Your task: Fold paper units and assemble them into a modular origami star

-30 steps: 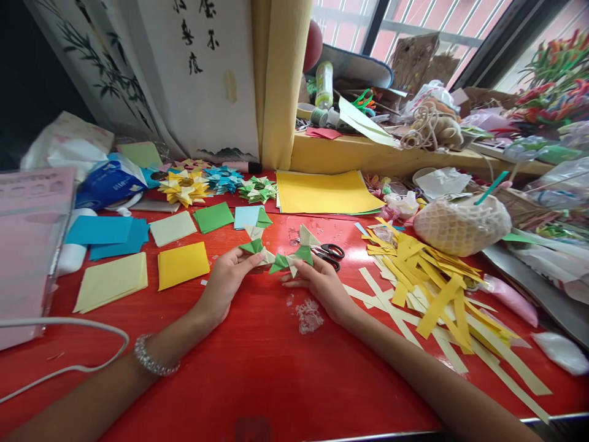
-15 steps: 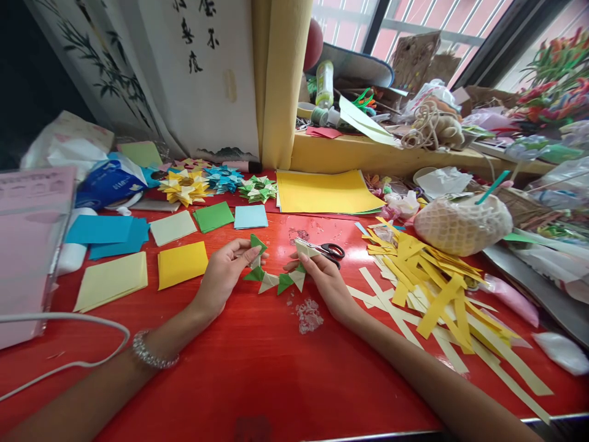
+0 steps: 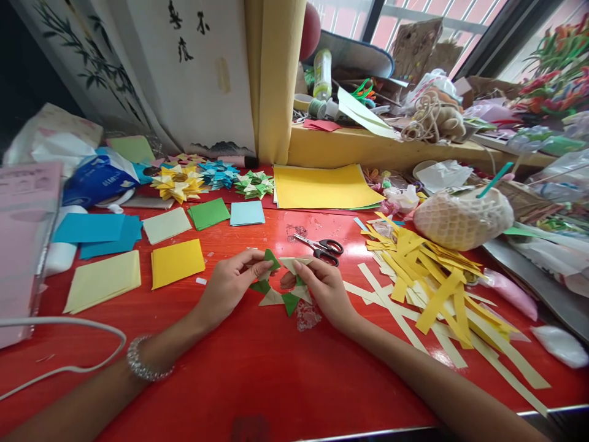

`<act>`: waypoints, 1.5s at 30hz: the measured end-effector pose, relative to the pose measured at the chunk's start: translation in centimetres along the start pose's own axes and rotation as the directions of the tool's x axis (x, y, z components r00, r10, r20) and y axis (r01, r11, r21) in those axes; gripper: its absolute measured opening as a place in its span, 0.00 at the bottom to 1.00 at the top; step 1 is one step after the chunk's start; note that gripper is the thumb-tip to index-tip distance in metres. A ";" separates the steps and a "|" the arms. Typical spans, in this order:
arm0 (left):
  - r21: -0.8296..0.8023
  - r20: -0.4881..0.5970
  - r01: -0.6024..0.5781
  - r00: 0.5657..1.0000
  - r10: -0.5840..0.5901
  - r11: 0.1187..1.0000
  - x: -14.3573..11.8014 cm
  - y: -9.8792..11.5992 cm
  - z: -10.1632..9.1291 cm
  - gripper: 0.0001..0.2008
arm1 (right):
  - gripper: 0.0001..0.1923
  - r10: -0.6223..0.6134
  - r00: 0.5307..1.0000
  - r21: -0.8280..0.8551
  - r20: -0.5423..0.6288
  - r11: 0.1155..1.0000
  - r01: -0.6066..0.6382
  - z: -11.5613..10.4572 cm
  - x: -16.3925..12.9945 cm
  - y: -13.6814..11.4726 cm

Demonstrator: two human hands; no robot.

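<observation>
Between my hands is a curved chain of folded paper pieces [image 3: 289, 303], alternating green and pale cream, with pointed tips facing outward. My left hand [image 3: 237, 282] pinches the green piece at one end. At the other end, my right hand [image 3: 322, 283] grips a cream piece between thumb and fingers. The two ends are close together with a small gap at the top. Some of the chain is hidden behind my fingers. Black-handled scissors [image 3: 322, 247] lie just beyond my right hand. Clear scraps [image 3: 307, 317] lie on the red table below the chain.
Stacks of green [image 3: 208, 214], yellow [image 3: 178, 264] and blue paper [image 3: 94, 228] lie left. Finished folded paper stars [image 3: 178, 183] sit behind them, beside large yellow sheets [image 3: 326, 187]. Cut paper strips [image 3: 442, 294] and a net-wrapped coconut-like object [image 3: 464, 218] crowd the right. A white cable [image 3: 92, 368] crosses the left.
My hands have moved closer together and slightly lower, bending the chain into a tighter ring with its ends nearer each other. The scissors show more fully now.
</observation>
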State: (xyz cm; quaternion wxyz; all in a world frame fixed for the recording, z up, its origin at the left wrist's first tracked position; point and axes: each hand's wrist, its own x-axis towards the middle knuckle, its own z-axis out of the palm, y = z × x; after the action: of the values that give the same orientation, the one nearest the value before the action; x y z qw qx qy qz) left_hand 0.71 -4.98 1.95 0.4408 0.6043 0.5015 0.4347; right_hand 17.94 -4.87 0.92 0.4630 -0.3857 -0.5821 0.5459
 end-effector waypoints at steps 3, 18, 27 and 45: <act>-0.015 0.011 0.001 1.000 -0.001 1.000 0.1 0.0 0.0 0.08 | 0.13 0.015 1.000 -0.025 0.012 1.000 -0.014 0.0 0.1 0.1; -0.043 0.069 0.051 0.996 -0.048 0.998 0.0 0.2 -0.1 0.10 | 0.13 -0.001 0.999 -0.081 0.044 0.997 0.005 -0.2 0.0 0.1; -0.013 0.083 0.052 0.995 -0.051 0.999 0.0 0.0 -0.2 0.10 | 0.13 -0.011 0.999 -0.090 0.047 0.996 0.015 -0.2 0.1 0.2; 0.062 0.075 -0.009 0.997 0.005 0.998 -0.1 0.1 -0.2 0.10 | 0.10 -0.096 0.994 -0.161 0.047 0.982 0.102 -0.2 -0.1 0.4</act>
State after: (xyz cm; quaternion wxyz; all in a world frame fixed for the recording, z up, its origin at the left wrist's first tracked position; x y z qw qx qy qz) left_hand 0.51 -5.09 2.09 0.4389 0.6354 0.4956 0.3975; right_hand 18.11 -4.92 0.50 0.4449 -0.3820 -0.6524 0.4802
